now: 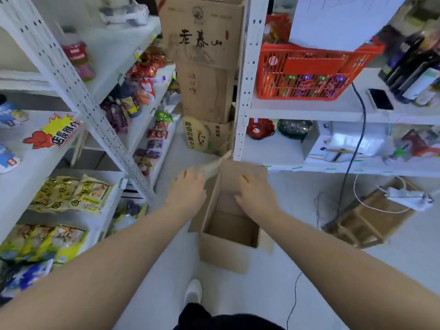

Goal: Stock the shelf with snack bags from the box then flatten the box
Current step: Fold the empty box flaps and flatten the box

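An open brown cardboard box (225, 252) stands on the pale floor in front of me, and its inside looks empty. My left hand (189, 186) grips the far left flap, which is blurred and lifted. My right hand (256, 195) rests over the far rim of the box with its fingers curled down on the cardboard. Yellow snack bags (71, 195) lie on the low white shelf (21, 186) to my left, with more yellow and blue bags on the level beneath.
White metal racks stand left and right of the aisle. Stacked cardboard boxes (202, 55) block the far end. A red basket (309, 70) sits on the right rack. A wooden crate (369, 215) with cables lies on the floor at right. My shoe (193, 290) is near the box.
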